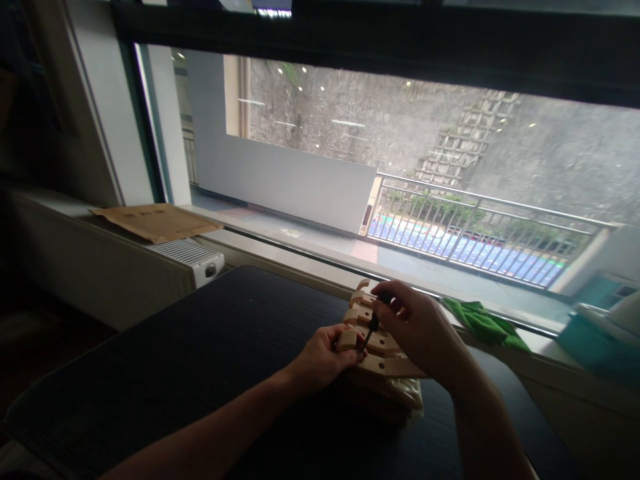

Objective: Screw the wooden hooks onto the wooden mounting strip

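Forearms come in from the bottom of the view, both cut off there, over a flat black table (165, 360) whose near edge is out of sight. The left hand (323, 357) is clenched around the end of a pale wooden slotted block (347, 341), with its fingertips hidden behind the wood. The right hand (420, 327) pinches the top of a small black tool (371, 327) that stands against that block. The tool's tip is too dark and small to make out (it could be a key or a driver).

Both hands are at a stack of pale notched wooden pieces (387, 353) lying near the table's far edge, toward its right corner. The right hand covers the stack's far side. Under the stack lies a crumpled clear plastic bag (407, 395); whether it holds anything cannot be told.

Beyond the far edge, a green cloth (483, 325) lies on the window sill (280, 259), and a teal box (595, 347) at the right is blurred and cut off. Far left, a brown cardboard sheet (155, 221) rests on a white radiator (187, 257). Outside the glass runs a grey metal railing (475, 233).
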`<state>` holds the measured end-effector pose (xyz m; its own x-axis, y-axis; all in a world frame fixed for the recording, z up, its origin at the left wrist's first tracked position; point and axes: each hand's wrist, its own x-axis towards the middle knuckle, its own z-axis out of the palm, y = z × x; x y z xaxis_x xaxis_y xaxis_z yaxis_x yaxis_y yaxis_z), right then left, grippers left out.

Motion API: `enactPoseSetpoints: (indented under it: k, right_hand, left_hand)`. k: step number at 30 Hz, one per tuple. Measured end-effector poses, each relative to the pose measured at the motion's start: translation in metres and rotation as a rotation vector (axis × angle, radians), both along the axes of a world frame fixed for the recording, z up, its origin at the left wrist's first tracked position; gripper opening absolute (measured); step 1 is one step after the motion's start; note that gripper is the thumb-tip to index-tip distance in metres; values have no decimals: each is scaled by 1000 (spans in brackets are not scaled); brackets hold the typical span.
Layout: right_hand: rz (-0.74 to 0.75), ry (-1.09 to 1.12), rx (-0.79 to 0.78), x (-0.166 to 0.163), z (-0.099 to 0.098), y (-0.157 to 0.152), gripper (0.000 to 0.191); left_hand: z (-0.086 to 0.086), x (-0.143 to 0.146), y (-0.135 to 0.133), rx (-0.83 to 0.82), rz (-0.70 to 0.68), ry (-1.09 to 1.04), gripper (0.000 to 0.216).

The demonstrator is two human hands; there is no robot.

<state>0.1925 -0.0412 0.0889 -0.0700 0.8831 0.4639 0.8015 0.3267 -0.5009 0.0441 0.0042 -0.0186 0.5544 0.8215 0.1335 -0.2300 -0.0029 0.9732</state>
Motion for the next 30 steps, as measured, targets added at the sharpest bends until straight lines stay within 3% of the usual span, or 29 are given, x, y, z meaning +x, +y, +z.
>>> enactPoseSetpoints:
  k: [3, 8, 16, 25, 30]
  right_hand:
    - [-10, 11, 10, 1, -2, 2, 17]
    - [-151, -10, 59, 1, -7, 8, 24]
    - [2, 52, 5, -1, -5, 3, 24]
    - [-119, 9, 99, -1, -8, 11, 16]
    - [-90, 4, 58, -6, -8, 8, 22]
  left_hand:
    - [1, 0, 0, -5, 8, 16, 18]
    - [4, -1, -2, -21, 20, 19, 19]
    - [4, 0, -2, -42, 20, 10, 19]
    - [1, 1, -1, -27, 35, 23, 20]
    - [-3, 1, 1, 5, 16, 25, 20]
